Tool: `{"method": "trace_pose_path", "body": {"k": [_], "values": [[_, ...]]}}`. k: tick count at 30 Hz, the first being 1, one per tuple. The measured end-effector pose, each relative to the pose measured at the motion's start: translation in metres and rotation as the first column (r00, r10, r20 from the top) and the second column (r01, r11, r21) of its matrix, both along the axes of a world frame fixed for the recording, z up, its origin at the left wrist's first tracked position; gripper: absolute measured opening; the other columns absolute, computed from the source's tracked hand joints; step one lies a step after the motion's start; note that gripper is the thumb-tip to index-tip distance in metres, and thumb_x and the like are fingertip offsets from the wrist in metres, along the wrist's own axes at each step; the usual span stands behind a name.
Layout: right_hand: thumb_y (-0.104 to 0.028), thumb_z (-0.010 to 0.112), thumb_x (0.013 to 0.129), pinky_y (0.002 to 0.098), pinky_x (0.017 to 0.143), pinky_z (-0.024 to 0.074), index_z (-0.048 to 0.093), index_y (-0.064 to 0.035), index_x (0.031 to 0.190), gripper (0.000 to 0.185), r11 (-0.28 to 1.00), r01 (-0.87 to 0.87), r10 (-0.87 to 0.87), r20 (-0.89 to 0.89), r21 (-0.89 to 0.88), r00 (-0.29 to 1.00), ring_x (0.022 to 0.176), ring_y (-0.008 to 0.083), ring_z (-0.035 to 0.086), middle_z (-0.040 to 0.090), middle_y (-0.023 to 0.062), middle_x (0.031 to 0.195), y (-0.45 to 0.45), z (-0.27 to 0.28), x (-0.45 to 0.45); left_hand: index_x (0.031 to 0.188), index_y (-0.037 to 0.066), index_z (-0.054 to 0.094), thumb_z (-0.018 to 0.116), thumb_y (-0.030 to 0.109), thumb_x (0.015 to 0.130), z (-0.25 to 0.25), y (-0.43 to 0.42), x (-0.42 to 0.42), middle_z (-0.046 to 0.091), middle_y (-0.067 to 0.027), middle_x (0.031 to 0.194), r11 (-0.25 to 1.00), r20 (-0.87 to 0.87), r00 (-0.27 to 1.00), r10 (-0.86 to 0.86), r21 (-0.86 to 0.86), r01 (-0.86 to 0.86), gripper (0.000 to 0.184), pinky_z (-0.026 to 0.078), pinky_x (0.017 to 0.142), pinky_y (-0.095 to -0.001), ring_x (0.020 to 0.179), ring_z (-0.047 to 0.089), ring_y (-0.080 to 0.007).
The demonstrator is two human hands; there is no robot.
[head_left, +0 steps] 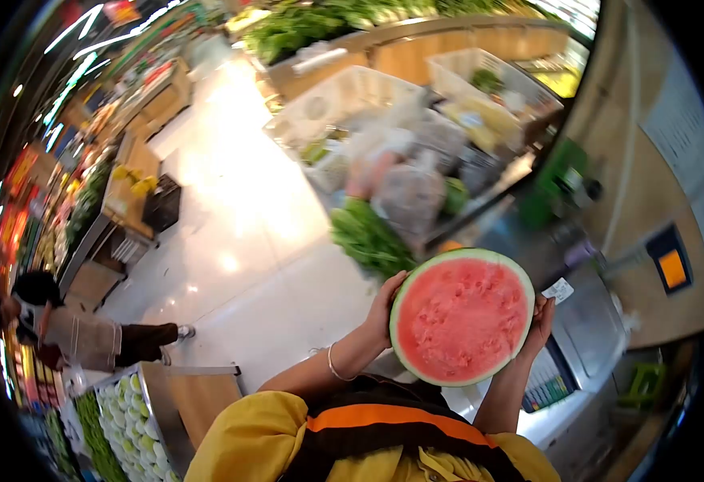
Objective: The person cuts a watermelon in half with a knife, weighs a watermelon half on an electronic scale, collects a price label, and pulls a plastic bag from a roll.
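A halved watermelon (463,317) is held up in front of my chest, its red cut face turned up toward me. My left hand (384,312) grips the green rind from the left, with a thin bangle on that wrist. On the opposite side my right hand (538,328) is closed against the rind, its fingers partly hidden beneath. A small white printed label (560,290) shows right by the right fingertips; whether they pinch it I cannot tell. Beyond the melon, on the right, is a metal weighing scale (589,329) with a keypad (546,381).
Ahead are white crates (352,92) and bagged produce (412,193), with leafy greens (368,237) hanging at the near edge. A person (87,329) in an apron stands at the left. Produce stands line the tiled floor (231,201). A green stool (645,384) sits lower right.
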State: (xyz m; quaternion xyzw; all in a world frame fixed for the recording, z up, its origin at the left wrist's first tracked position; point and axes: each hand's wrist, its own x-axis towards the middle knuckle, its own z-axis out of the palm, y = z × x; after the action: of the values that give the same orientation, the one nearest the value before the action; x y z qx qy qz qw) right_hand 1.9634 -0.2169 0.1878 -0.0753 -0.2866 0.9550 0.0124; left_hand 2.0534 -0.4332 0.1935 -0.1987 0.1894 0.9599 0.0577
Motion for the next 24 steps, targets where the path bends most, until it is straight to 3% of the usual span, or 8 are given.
{"method": "trace_pose_path", "body": {"k": [3,6,8,10,12,17,20,24], "values": [[-0.031,0.046,0.092,0.0220,0.058,0.0363,0.045,-0.0122,0.073,0.027,0.952,-0.301,0.305,-0.143,0.048,0.942,0.060,0.0076,0.039,0.039,-0.0034,0.063,-0.109,-0.004,0.008,0.104,0.006,0.059,0.048,0.039,0.086,0.006,-0.098,0.058,0.062,-0.0097,0.101,0.978,-0.054,0.977,0.207,-0.027,-0.209,0.038,0.047,0.083,-0.0351,0.091,0.060,-0.0212],[-0.030,0.046,0.092,0.0220,0.058,0.0356,0.046,-0.0111,0.075,0.026,0.904,-0.426,0.416,-0.170,-0.028,0.894,0.060,0.0076,0.038,0.039,-0.0034,0.064,-0.253,0.030,0.055,0.105,0.006,0.058,0.045,0.039,0.087,0.021,-0.212,0.119,0.062,-0.0111,0.102,0.929,-0.080,0.929,0.360,-0.063,-0.366,0.040,0.047,0.085,-0.0366,0.094,0.059,-0.0232],[-0.031,0.047,0.092,0.0210,0.058,0.0341,0.052,-0.0076,0.083,0.026,0.797,-0.603,0.572,-0.277,-0.036,0.772,0.060,0.0081,0.036,0.043,-0.0033,0.066,-0.317,-0.002,0.048,0.110,0.005,0.056,0.040,0.040,0.088,0.030,-0.267,0.154,0.060,-0.0134,0.107,0.889,-0.157,0.894,0.419,-0.126,-0.439,0.044,0.046,0.087,-0.0388,0.096,0.058,-0.0265],[-0.031,0.047,0.092,0.0215,0.057,0.0340,0.055,-0.0055,0.089,0.027,0.792,-0.610,0.593,-0.197,-0.032,0.780,0.060,0.0084,0.037,0.049,-0.0025,0.072,-0.400,0.005,0.057,0.114,0.004,0.053,0.037,0.042,0.088,0.038,-0.321,0.177,0.057,-0.0157,0.111,0.881,-0.218,0.872,0.438,-0.091,-0.465,0.049,0.045,0.088,-0.0408,0.100,0.057,-0.0287],[-0.029,0.047,0.092,0.0216,0.056,0.0339,0.055,-0.0048,0.091,0.025,0.772,-0.635,0.627,-0.192,0.027,0.755,0.061,0.0084,0.037,0.051,-0.0018,0.075,-0.466,0.024,0.065,0.117,0.003,0.051,0.037,0.043,0.088,0.046,-0.371,0.192,0.055,-0.0160,0.115,0.782,-0.146,0.795,0.589,-0.145,-0.606,0.052,0.046,0.087,-0.0407,0.102,0.056,-0.0285],[-0.020,0.051,0.090,0.0215,0.053,0.0334,0.055,-0.0034,0.093,0.017,0.672,-0.734,0.728,-0.262,0.095,0.633,0.061,0.0086,0.039,0.054,0.0007,0.081,-0.619,0.024,0.044,0.116,0.004,0.051,0.035,0.042,0.087,0.028,-0.496,0.189,0.055,-0.0149,0.115,0.679,-0.147,0.702,0.697,-0.180,-0.712,0.050,0.047,0.086,-0.0404,0.103,0.055,-0.0291],[-0.019,0.053,0.089,0.0213,0.051,0.0338,0.056,-0.0024,0.087,0.017,0.666,-0.746,0.732,-0.180,-0.017,0.658,0.058,0.0087,0.039,0.053,0.0016,0.074,-0.715,0.030,0.032,0.119,0.004,0.048,0.034,0.041,0.087,0.014,-0.574,0.164,0.052,-0.0152,0.119,0.542,-0.235,0.588,0.774,-0.233,-0.807,0.051,0.047,0.087,-0.0411,0.105,0.053,-0.0299],[-0.020,0.055,0.088,0.0204,0.049,0.0326,0.056,0.0003,0.085,0.020,0.597,-0.802,0.797,-0.139,0.025,0.588,0.055,0.0075,0.039,0.043,-0.0006,0.062,-0.836,0.028,-0.024,0.123,0.004,0.044,0.033,0.041,0.087,0.010,-0.691,0.115,0.048,-0.0144,0.124,0.594,-0.272,0.632,0.725,-0.216,-0.775,0.053,0.046,0.090,-0.0419,0.109,0.051,-0.0301]]}}
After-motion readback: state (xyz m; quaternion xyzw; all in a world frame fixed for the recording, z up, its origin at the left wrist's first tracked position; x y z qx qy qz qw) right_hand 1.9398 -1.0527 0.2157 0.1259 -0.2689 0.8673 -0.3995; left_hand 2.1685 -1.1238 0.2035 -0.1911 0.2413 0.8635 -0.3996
